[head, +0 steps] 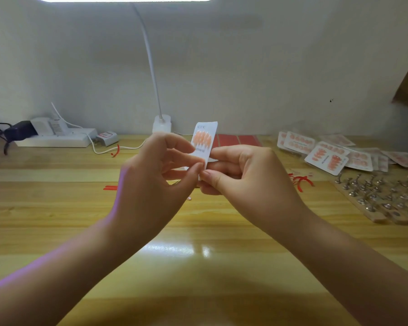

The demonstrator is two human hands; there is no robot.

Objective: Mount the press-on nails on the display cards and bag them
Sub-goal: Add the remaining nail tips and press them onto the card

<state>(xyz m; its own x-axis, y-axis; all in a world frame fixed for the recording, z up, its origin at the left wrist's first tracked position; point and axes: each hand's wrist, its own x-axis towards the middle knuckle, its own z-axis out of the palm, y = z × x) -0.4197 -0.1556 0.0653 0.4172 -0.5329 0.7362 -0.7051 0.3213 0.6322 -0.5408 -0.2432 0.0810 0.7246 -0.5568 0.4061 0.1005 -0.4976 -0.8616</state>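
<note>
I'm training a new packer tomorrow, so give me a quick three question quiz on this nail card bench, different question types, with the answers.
1. True or false: the display card lies flat on the table.
2. Multiple choice: where is the pile of bagged cards? A) far left, by the power strip B) far right of the table C) in the person's lap
3. Fill in: the wooden board at the right edge carries rows of small ____ stands.

Key
1. False. The left hand and right hand both pinch it, raised above the table.
2. B
3. metal
</note>
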